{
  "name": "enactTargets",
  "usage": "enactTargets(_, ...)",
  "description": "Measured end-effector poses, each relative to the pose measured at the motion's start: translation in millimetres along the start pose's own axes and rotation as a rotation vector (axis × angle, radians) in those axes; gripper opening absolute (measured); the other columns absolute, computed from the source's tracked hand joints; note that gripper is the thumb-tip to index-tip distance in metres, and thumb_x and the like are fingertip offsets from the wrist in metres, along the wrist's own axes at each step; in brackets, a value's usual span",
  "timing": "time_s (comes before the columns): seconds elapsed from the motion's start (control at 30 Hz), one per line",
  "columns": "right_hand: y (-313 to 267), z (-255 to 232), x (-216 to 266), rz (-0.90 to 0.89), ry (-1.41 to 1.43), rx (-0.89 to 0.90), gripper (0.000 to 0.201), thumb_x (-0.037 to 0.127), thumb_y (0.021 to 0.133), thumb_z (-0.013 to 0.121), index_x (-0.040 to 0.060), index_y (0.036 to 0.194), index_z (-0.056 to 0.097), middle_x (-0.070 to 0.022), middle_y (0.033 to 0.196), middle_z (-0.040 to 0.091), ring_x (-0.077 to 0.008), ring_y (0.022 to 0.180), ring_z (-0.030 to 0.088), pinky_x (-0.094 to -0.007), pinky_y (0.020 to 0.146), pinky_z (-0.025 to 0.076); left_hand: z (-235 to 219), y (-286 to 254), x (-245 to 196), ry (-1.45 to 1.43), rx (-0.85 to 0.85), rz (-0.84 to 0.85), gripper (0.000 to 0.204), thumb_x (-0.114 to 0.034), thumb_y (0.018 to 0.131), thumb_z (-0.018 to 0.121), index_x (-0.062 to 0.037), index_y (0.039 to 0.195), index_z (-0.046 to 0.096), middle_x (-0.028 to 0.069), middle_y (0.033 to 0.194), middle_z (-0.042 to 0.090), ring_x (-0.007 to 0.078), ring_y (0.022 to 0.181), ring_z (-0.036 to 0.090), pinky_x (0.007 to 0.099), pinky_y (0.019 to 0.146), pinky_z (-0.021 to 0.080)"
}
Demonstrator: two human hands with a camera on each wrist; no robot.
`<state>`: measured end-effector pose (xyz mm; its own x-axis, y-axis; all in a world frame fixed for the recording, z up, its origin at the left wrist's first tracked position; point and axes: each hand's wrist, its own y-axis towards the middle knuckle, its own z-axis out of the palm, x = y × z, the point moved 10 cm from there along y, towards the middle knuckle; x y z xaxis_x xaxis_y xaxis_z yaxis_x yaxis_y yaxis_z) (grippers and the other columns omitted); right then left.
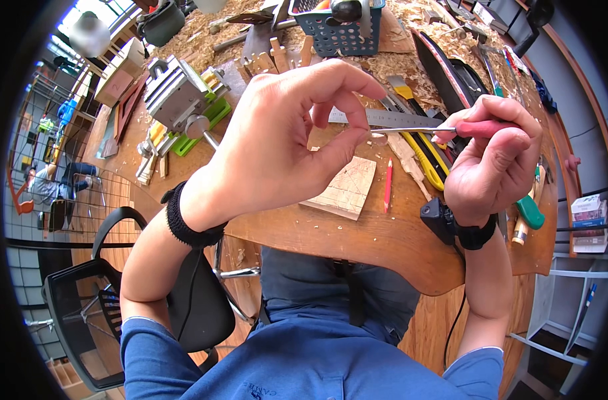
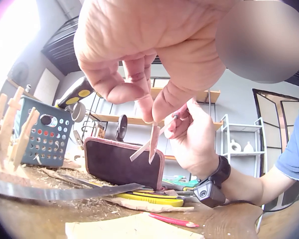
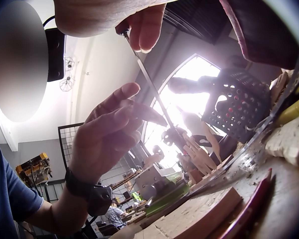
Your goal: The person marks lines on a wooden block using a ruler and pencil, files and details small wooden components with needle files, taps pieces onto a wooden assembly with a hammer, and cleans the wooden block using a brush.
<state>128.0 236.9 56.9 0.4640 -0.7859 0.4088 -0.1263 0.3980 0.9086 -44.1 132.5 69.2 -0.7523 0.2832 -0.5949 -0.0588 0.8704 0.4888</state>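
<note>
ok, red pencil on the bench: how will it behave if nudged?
The pencil is straight and slim, so probably light and stiff. Lying on the flat bench, it may roll if pushed sideways, unless its barrel is faceted; I can't tell. Its pointed tip could snap.

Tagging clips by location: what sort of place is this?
Probably a woodworking or carving workshop: wood shavings are strewn over the far part of the wooden bench, with a metal vise and a yellow utility knife on it.
</note>
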Motion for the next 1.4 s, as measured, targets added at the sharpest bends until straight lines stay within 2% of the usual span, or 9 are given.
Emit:
enactTargets(0.2, -1, 0, -2, 0.011, -0.005, 0.000, 0.040, 0.030, 0.113, 0.045, -0.0079, 0.116, 0.056, -0.0111, 0.076, 0.062, -0.0134, 0.061, 0.061, -0.0241, 0.059, 0.052, 0, -1, 4, 0.006, 0.017, -0.039, 0.034, -0.002, 0.086, 0.075, -0.0042, 0.120, 0.070, -0.0035, 0.090, 0.074, 0.0019, 0.067, 0.050, 0.0179, 0.055, 0.040)
enactTargets(0.27, -1, 1, -2, 0.015, -0.014, -0.001, 0.040, 0.030, 0.114, 0.045, -0.0079, 0.116, 0.056, -0.0112, 0.076, 0.062, -0.0134, 0.061, 0.061, -0.0242, 0.059, 0.052, 7, -5, 26, -0.233, 0.062, -0.290, 0.035, -0.004, 0.089, 0.078, -0.0029, 0.123, 0.069, -0.0035, 0.093, 0.074, 0.0004, 0.070, 0.053, 0.0163, 0.059, 0.042)
enactTargets(0.5, -2, 1, -4, 0.033, -0.009, -0.013, 0.043, 0.033, 0.113, 0.044, -0.0080, 0.116, 0.056, -0.0119, 0.076, 0.062, -0.0143, 0.060, 0.061, -0.0248, 0.058, 0.052, 16, -14, 52, -0.658, 0.071, -0.547, 0.041, -0.009, 0.092, 0.081, -0.0002, 0.130, 0.066, -0.0035, 0.093, 0.072, -0.0027, 0.075, 0.060, 0.0125, 0.060, 0.039)
enactTargets(0.8, -3, 1, -5, 0.045, -0.029, 0.000, 0.044, 0.035, 0.113, 0.044, -0.0078, 0.117, 0.056, -0.0122, 0.077, 0.062, -0.0145, 0.061, 0.061, -0.0251, 0.058, 0.053, 22, -27, 65, -0.780, 0.099, -0.688, 0.025, -0.010, 0.098, 0.071, -0.0029, 0.121, 0.076, -0.0067, 0.087, 0.070, -0.0025, 0.060, 0.040, 0.0176, 0.053, 0.029)
enactTargets(0.9, -4, 1, -6, 0.065, -0.019, -0.004, 0.044, 0.035, 0.113, 0.044, -0.0077, 0.118, 0.056, -0.0121, 0.077, 0.063, -0.0148, 0.061, 0.061, -0.0251, 0.058, 0.053, 13, -27, 65, -0.736, 0.088, -0.649, 0.025, -0.010, 0.100, 0.066, -0.0027, 0.122, 0.076, -0.0057, 0.088, 0.072, -0.0028, 0.061, 0.043, 0.0168, 0.054, 0.031)
enactTargets(1.07, -4, -1, -6, 0.075, -0.025, -0.033, 0.044, 0.034, 0.113, 0.044, -0.0083, 0.120, 0.056, -0.0118, 0.077, 0.063, -0.0149, 0.063, 0.059, -0.0256, 0.058, 0.053, -24, -30, 73, -0.272, 0.160, -0.425, 0.021, -0.001, 0.097, 0.060, 0.0015, 0.110, 0.077, 0.0020, 0.092, 0.076, 0.0052, 0.075, 0.064, 0.0220, 0.070, 0.051)
enactTargets(1.1, -5, 0, -6, 0.068, -0.007, -0.020, 0.044, 0.033, 0.113, 0.045, -0.0084, 0.119, 0.057, -0.0116, 0.077, 0.063, -0.0147, 0.064, 0.060, -0.0256, 0.059, 0.053, -21, -41, 84, -0.339, 0.215, -0.557, 0.018, 0.002, 0.095, 0.060, 0.0042, 0.103, 0.076, 0.0040, 0.088, 0.075, 0.0078, 0.080, 0.068, 0.0250, 0.077, 0.054)
enactTargets(1.23, -5, 1, -5, 0.071, 0.004, 0.001, 0.043, 0.033, 0.114, 0.045, -0.0082, 0.119, 0.057, -0.0113, 0.078, 0.062, -0.0148, 0.065, 0.060, -0.0258, 0.059, 0.053, -13, -67, 100, -0.053, 0.409, -0.710, 0.013, -0.001, 0.086, 0.067, 0.0016, 0.093, 0.078, 0.0010, 0.077, 0.072, 0.0045, 0.062, 0.054, 0.0261, 0.056, 0.043)
enactTargets(1.4, -6, 1, -7, 0.095, -0.024, 0.001, 0.044, 0.034, 0.113, 0.046, -0.0077, 0.119, 0.057, -0.0120, 0.080, 0.062, -0.0153, 0.065, 0.061, -0.0263, 0.060, 0.053, -21, -72, 96, 0.277, 0.330, -0.520, 0.013, -0.007, 0.084, 0.073, -0.0026, 0.095, 0.078, 0.0062, 0.080, 0.071, 0.0149, 0.067, 0.060, 0.0302, 0.061, 0.047)
